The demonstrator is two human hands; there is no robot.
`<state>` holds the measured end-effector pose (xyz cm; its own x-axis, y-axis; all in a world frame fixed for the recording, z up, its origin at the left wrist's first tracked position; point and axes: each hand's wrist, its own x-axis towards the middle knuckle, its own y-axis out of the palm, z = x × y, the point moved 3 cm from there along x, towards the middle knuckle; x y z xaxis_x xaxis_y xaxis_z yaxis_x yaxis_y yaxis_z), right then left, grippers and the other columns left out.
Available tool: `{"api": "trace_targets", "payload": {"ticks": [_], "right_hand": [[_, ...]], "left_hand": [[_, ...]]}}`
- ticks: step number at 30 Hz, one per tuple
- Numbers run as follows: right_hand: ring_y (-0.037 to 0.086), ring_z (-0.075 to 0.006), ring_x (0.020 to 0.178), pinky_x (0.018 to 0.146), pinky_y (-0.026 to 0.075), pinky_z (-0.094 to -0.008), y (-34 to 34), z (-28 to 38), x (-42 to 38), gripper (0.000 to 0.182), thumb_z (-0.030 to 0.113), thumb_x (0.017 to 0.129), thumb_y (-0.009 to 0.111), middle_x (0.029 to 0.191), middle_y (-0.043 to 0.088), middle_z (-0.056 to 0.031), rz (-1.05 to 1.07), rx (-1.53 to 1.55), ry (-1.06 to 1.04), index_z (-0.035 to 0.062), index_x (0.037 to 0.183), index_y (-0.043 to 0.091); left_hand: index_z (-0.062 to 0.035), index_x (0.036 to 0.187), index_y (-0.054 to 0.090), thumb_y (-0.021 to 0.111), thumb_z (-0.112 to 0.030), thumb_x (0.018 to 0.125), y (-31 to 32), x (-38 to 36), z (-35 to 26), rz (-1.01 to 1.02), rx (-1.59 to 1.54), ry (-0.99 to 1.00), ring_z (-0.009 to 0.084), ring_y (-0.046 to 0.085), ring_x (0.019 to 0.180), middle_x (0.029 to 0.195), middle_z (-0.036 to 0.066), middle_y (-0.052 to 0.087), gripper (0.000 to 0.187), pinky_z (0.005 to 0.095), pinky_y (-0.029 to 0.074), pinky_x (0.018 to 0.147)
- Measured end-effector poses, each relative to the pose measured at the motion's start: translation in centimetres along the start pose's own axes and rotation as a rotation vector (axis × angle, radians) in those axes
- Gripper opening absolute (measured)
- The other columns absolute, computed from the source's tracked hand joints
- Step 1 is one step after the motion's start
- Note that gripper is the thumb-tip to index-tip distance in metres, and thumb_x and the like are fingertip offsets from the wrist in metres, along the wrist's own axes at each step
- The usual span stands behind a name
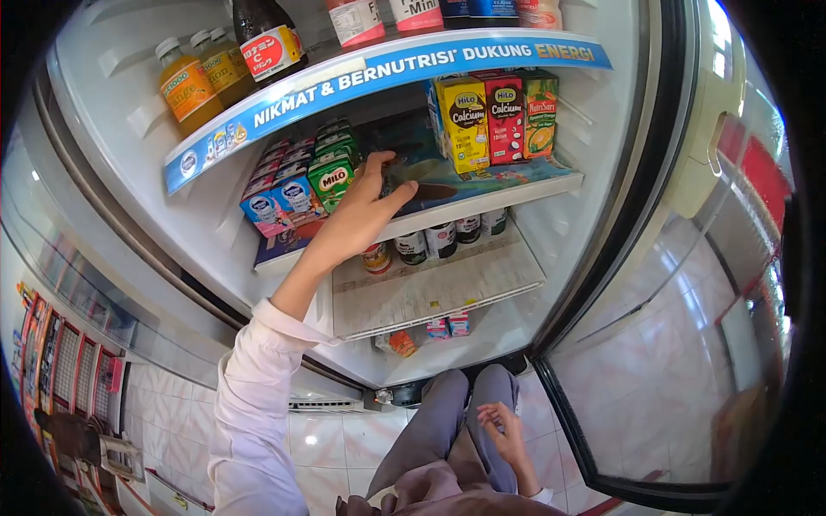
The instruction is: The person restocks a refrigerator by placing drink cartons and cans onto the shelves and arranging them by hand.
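My left hand (370,206) reaches into an open fridge, over the middle shelf, its thumb and fingers apart. I see nothing held in it. Just left of it stand green Milo cartons (334,176) in a row, beside blue-and-white milk cartons (297,196). Right of the hand, on the same shelf (482,205), are a yellow HiLo carton (465,125), a red HiLo carton (506,116) and a NutriSari carton (539,113). Down by my knee, my right hand (503,430) has loosely bent, parted fingers and holds nothing visible.
An upper shelf with a blue label strip (387,69) carries orange bottles (185,84) and a dark bottle (267,43). Several cans (440,239) stand on the lower shelf (439,292). Small packs (447,327) lie beneath. The glass door (662,361) is swung open at right.
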<state>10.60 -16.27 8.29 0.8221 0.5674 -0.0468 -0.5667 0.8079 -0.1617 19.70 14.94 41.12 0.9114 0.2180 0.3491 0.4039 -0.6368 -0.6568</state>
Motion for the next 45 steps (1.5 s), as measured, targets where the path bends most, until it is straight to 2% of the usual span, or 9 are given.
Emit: {"api": "trace_targets", "payload": {"ticks": [6, 9, 12, 13, 19, 26, 31, 37, 45], "right_hand": [[0.066, -0.0169, 0.085, 0.071, 0.053, -0.0291, 1.1, -0.1, 0.1, 0.025, -0.006, 0.084, 0.058, 0.092, 0.068, -0.0084, 0.014, 0.019, -0.014, 0.0014, 0.108, 0.063], [0.066, -0.0169, 0.085, 0.072, 0.053, -0.0291, 1.5, -0.2, 0.0, 0.025, -0.006, 0.084, 0.058, 0.092, 0.068, -0.0086, 0.046, 0.002, -0.025, 0.0012, 0.108, 0.063], [0.066, -0.0169, 0.085, 0.072, 0.052, -0.0291, 1.7, -0.2, 0.0, 0.025, -0.006, 0.084, 0.058, 0.092, 0.069, -0.0086, 0.065, -0.019, -0.030, 0.0013, 0.107, 0.063], [0.066, -0.0169, 0.085, 0.072, 0.052, -0.0291, 1.8, -0.2, 0.0, 0.025, -0.006, 0.084, 0.058, 0.092, 0.069, -0.0086, 0.067, -0.026, -0.031, 0.0014, 0.107, 0.063], [0.066, -0.0171, 0.084, 0.070, 0.052, -0.0291, 1.7, -0.1, -0.2, 0.022, -0.005, 0.086, 0.057, 0.093, 0.069, -0.0087, 0.047, -0.015, -0.003, 0.0011, 0.106, 0.064], [0.065, -0.0171, 0.081, 0.069, 0.051, -0.0290, 1.4, -1.6, -0.8, 0.020, -0.002, 0.087, 0.058, 0.091, 0.068, -0.0083, 0.044, -0.047, -0.004, 0.0013, 0.106, 0.064], [0.064, -0.0136, 0.079, 0.067, 0.050, -0.0272, 1.2, -2.2, -0.4, 0.021, -0.001, 0.086, 0.057, 0.090, 0.068, -0.0058, 0.036, -0.079, 0.020, 0.0028, 0.105, 0.065], [0.063, -0.0114, 0.074, 0.061, 0.050, -0.0238, 2.2, -8.2, 0.1, 0.020, -0.003, 0.089, 0.053, 0.087, 0.066, -0.0046, -0.003, 0.100, 0.156, 0.0022, 0.106, 0.063], [0.064, -0.0139, 0.060, 0.048, 0.050, -0.0241, 1.8, -10.3, 1.5, 0.018, -0.004, 0.090, 0.049, 0.083, 0.064, -0.0082, -0.086, 0.294, 0.285, -0.0019, 0.105, 0.059]], "left_hand": [[0.0046, 0.137, 0.038, 0.057, -0.035, 0.095, 0.1, -0.5, 0.0, -0.010, 0.150, 0.078, 0.0395, 0.046, 0.128, 0.138, 0.028, 0.045, 0.061, 0.0400, 0.034, 0.109], [0.0032, 0.131, 0.050, 0.055, -0.034, 0.096, 1.0, 0.4, -0.9, -0.184, 0.877, 0.668, 0.0310, 0.048, 0.130, 0.133, 0.023, 0.053, 0.051, 0.0457, 0.030, 0.114], [0.0040, 0.115, 0.062, 0.049, -0.037, 0.097, 0.3, 2.7, -0.9, -0.052, 1.260, 0.599, 0.0299, 0.049, 0.129, 0.128, 0.023, 0.058, 0.047, 0.0493, 0.022, 0.118], [-0.0007, 0.090, 0.073, 0.045, -0.043, 0.097, -0.1, 3.2, -0.8, -0.301, 1.366, 0.770, 0.0250, 0.061, 0.112, 0.100, 0.018, 0.070, 0.051, 0.0473, 0.016, 0.121], [-0.0076, 0.062, 0.074, 0.049, -0.048, 0.094, 0.2, 3.6, -0.6, -0.086, 1.472, 0.480, 0.0197, 0.065, 0.071, 0.055, 0.008, 0.062, 0.057, 0.0441, 0.012, 0.122], [-0.0115, 0.078, 0.075, 0.051, -0.042, 0.095, -0.7, 2.5, 0.0, -0.189, 1.488, 0.644, 0.0201, 0.067, 0.087, 0.076, 0.007, 0.069, 0.042, 0.0490, 0.009, 0.122], [-0.0120, 0.102, 0.069, 0.063, -0.016, 0.080, -1.4, -5.6, -5.4, -0.464, 0.782, 0.863, 0.0209, 0.063, 0.094, 0.096, 0.006, 0.066, 0.023, 0.0536, 0.030, 0.113], [-0.0178, 0.094, 0.065, 0.062, -0.007, 0.072, 8.3, -24.1, 5.7, -0.484, 0.309, 0.548, 0.0182, 0.061, 0.079, 0.083, -0.001, 0.063, 0.025, 0.0395, 0.043, 0.081], [-0.0046, 0.110, 0.059, 0.069, -0.008, 0.076, 20.6, -26.6, 24.7, -0.116, 0.217, -0.248, 0.0343, 0.056, 0.103, 0.106, 0.014, 0.061, 0.035, 0.0510, 0.042, 0.090]]}}
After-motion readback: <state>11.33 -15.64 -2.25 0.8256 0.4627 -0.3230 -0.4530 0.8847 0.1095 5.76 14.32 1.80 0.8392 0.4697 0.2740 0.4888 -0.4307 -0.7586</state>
